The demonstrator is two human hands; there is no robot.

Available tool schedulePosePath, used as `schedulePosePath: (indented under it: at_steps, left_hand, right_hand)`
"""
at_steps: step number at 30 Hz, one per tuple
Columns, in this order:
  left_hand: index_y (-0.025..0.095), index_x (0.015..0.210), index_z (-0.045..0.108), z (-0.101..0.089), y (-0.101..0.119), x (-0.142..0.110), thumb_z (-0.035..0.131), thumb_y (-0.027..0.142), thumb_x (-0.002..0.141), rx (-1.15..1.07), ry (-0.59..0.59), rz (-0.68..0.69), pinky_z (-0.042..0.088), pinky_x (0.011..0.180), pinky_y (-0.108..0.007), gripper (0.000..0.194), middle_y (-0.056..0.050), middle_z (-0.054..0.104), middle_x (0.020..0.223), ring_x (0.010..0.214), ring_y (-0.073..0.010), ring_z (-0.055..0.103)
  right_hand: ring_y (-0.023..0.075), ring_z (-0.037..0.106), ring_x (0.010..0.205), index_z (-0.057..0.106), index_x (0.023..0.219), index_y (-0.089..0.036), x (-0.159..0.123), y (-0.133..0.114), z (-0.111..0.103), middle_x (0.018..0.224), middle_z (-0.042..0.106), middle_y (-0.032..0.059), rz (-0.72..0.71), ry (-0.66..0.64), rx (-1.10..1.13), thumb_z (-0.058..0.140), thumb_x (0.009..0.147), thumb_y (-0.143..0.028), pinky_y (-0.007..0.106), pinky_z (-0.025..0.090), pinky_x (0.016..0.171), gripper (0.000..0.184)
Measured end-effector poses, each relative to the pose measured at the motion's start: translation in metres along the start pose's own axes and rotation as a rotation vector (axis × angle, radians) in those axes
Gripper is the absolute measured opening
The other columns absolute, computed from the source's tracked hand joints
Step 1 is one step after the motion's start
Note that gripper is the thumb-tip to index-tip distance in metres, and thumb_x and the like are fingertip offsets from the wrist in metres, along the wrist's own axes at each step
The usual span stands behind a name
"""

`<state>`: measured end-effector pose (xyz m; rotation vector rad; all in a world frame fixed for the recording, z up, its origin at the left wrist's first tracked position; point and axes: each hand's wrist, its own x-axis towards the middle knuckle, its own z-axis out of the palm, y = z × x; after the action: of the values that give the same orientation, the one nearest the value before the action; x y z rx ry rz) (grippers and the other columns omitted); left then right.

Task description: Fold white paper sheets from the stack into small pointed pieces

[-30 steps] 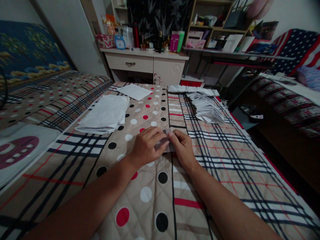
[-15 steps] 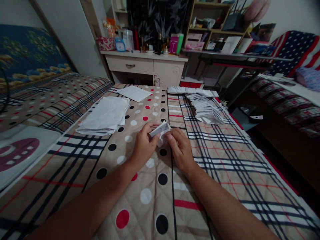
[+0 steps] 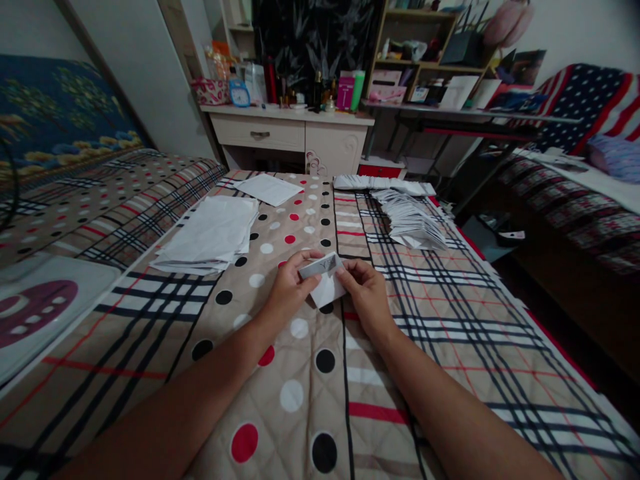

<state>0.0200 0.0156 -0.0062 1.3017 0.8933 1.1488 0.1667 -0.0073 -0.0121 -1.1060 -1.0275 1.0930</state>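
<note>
A small folded piece of paper (image 3: pixel 327 287), white with a grey printed strip along its top edge, is held above the bedspread between both hands. My left hand (image 3: pixel 293 283) pinches its left end, thumb in front and fingers behind. At the right end, my right hand (image 3: pixel 365 283) grips the paper between thumb and fingers. The lower part of the paper narrows to a point facing me. Farther off to the left lies a stack of white paper sheets (image 3: pixel 205 233). To the right, many folded paper pieces (image 3: pixel 413 220) lie fanned in a row.
The patterned bedspread (image 3: pixel 293 397) spreads beneath everything. A single sheet (image 3: pixel 270 189) and another row of folded papers (image 3: pixel 383 185) lie at its far edge. At the left is a white package with a purple print (image 3: pixel 37 310). A cabinet (image 3: pixel 280 133) stands beyond.
The paper now faces me more fully, with its pointed lower part flattened out and visible. My right hand has shifted slightly to the right along its edge.
</note>
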Motion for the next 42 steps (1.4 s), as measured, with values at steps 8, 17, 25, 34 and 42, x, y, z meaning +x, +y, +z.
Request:
schedulePosePath:
  at_steps: [8,17,25,34,42]
  left_hand:
    - [0.021,0.112,0.056,-0.0019,-0.0018,-0.0013,0.068,0.012,0.063,0.064,-0.094,-0.022,0.050,0.065,-0.023,0.051,-0.003,0.064,0.103,0.081,-0.0143,0.063]
    - [0.022,0.111,0.059,-0.0019,-0.0068,0.0009,0.065,0.020,0.074,-0.026,-0.011,-0.065,0.051,0.056,-0.022,0.037,-0.003,0.068,0.096,0.072,-0.0139,0.064]
    - [0.023,0.119,0.053,0.0000,-0.0006,-0.0015,0.064,0.010,0.064,-0.043,-0.160,-0.026,0.053,0.068,-0.024,0.058,-0.006,0.066,0.112,0.090,-0.0166,0.066]
    - [0.023,0.117,0.055,0.0023,-0.0023,0.0010,0.063,0.009,0.066,-0.253,-0.040,-0.125,0.050,0.069,-0.024,0.054,-0.004,0.070,0.100,0.086,-0.0156,0.066]
    - [0.021,0.117,0.059,-0.0042,-0.0070,0.0032,0.067,0.016,0.076,0.035,0.099,0.096,0.049,0.066,-0.022,0.042,-0.004,0.068,0.097,0.080,-0.0137,0.064]
  right_hand:
    - [0.0114,0.049,0.055,0.059,0.070,-0.019,-0.0025,-0.0020,-0.0003,0.063,0.058,-0.0026,0.050,-0.017,0.026,0.074,0.068,-0.033,0.024,0.037,0.053,0.021]
    - [0.0104,0.044,0.054,0.059,0.065,-0.019,-0.0017,-0.0048,0.0000,0.060,0.055,-0.0031,0.060,-0.009,0.062,0.075,0.066,-0.033,0.024,0.036,0.052,0.021]
    - [0.0102,0.045,0.052,0.059,0.067,-0.019,-0.0018,-0.0054,-0.0001,0.060,0.056,-0.0031,0.078,0.054,0.078,0.076,0.066,-0.033,0.023,0.034,0.050,0.023]
    - [0.0097,0.048,0.055,0.059,0.068,-0.019,-0.0003,-0.0037,-0.0008,0.061,0.057,-0.0041,0.092,-0.006,0.179,0.080,0.064,-0.033,0.023,0.039,0.055,0.026]
    - [0.0089,0.045,0.055,0.057,0.063,-0.018,-0.0015,-0.0036,0.0018,0.059,0.055,-0.0038,0.097,-0.086,0.155,0.081,0.065,-0.034,0.022,0.033,0.052,0.029]
